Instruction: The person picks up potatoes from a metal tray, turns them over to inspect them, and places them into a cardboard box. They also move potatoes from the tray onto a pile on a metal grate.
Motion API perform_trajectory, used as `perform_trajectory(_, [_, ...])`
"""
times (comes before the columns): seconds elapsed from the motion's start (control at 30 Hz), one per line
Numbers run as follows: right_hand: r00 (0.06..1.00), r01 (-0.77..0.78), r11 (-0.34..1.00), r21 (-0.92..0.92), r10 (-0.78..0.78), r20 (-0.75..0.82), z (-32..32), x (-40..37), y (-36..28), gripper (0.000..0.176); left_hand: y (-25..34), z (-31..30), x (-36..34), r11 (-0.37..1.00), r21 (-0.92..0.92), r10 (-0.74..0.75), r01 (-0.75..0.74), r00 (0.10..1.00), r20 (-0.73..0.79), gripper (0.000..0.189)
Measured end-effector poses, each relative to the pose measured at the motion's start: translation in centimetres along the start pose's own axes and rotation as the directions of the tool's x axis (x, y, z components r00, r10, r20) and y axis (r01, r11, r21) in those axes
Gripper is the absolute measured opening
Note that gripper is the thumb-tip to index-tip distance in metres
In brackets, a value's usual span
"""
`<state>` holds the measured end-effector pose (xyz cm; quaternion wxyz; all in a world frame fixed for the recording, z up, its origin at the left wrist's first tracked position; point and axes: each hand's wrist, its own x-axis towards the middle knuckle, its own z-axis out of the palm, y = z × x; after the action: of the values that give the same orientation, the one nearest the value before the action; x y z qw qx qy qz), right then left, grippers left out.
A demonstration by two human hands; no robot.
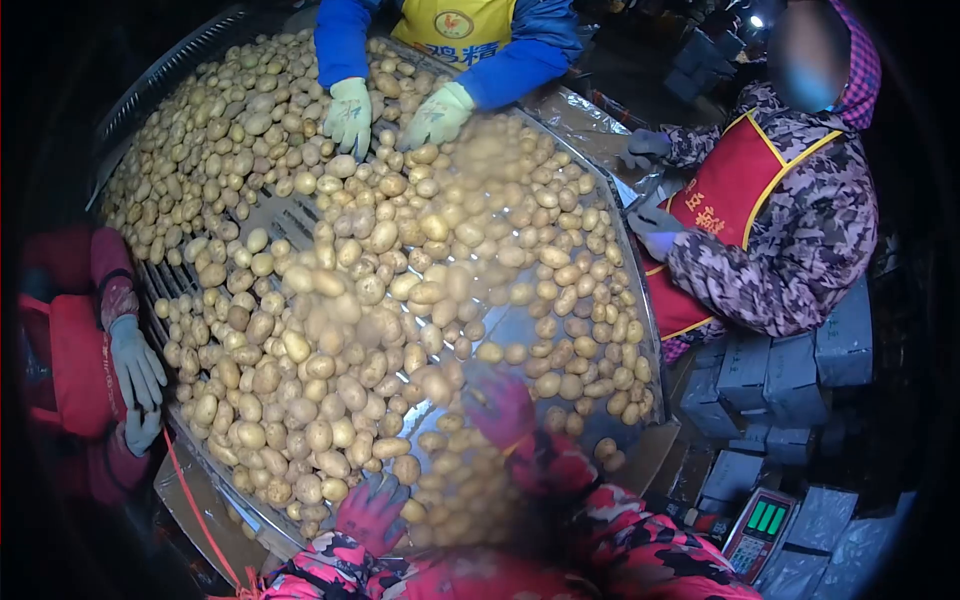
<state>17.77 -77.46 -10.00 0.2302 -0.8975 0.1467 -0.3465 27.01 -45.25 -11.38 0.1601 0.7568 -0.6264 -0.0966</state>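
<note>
Loose potatoes (300, 400) cover a large metal sorting table (515, 335) in front of me. My left hand (372, 512), in a pink glove with grey fingers, rests at the near edge of the pile. Its fingers are spread against the potatoes there. My right hand (498, 405), in a matching glove, reaches over a partly bare stretch of metal, fingers loosely stretched out and slightly blurred. Between my forearms lie more potatoes (465, 490), smeared by motion. I see nothing gripped in either hand.
Across the table, a co-worker's gloved hands (348, 115) touch potatoes. Another person in a red apron (725, 180) stands at the right, and gloved hands (138, 370) rest at the left edge. Wrapped boxes (745, 370) and a digital scale (760, 530) are at the right.
</note>
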Motion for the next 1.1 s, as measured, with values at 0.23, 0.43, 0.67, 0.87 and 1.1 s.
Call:
perform_trajectory(0.23, [0.904, 0.158, 0.974, 0.160, -0.208, 0.373, -1.8, -5.1, -5.3, 0.032, 1.3, -0.8, 0.4, 0.998, -0.055, -0.041, 0.041, 0.999, -0.010, 0.057])
perform_trajectory(0.43, [0.982, 0.067, 0.998, 0.001, -0.066, 0.174, -3.0, 4.4, -5.5, 0.038, 3.5, -3.2, 1.8, 0.995, -0.043, -0.086, 0.087, 0.995, 0.041, 0.056])
perform_trajectory(0.67, [0.801, -0.040, 0.992, -0.118, 0.102, 0.590, 2.7, 5.1, -8.6, 0.047, 5.0, -6.0, 3.3, 0.993, -0.056, -0.097, 0.099, 0.994, 0.045, 0.052])
perform_trajectory(0.87, [0.784, 0.019, 0.940, 0.342, -0.226, 0.578, -2.3, 2.1, -7.5, 0.052, 6.4, -7.8, 3.9, 0.987, -0.078, -0.132, 0.139, 0.988, 0.082, 0.049])
perform_trajectory(1.1, [0.631, -0.768, 0.486, 0.417, 0.462, 0.624, -9.4, 4.5, 0.2, 0.031, 7.2, -9.8, 5.4, 0.983, -0.090, -0.151, 0.161, 0.982, 0.110, 0.050])
